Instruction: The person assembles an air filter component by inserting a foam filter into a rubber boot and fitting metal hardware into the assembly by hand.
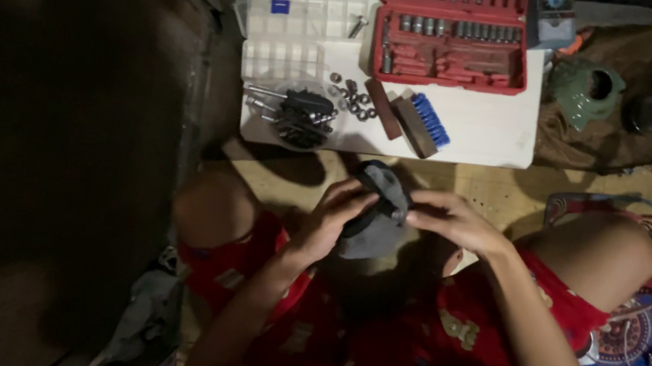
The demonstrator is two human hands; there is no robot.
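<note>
My left hand (336, 218) and my right hand (453, 219) both grip a dark grey, rounded part (378, 212) held above my lap, between my knees. The left fingers wrap over its left edge. The right fingertips pinch its right side, near a small dark fitting. Just beyond it lies a white board (489, 128). On the board are a brush with blue bristles (423, 124), a brown block (383, 108), loose nuts (354, 99) and a clear dish of bolts and dark pieces (298, 116).
An open red case of sockets (451, 32) and a clear compartment box (305, 10) sit at the board's far side. A green ceramic piece (585, 88) rests on brown cloth to the right. A large dark object fills the left. Patterned cloth and cables lie lower right.
</note>
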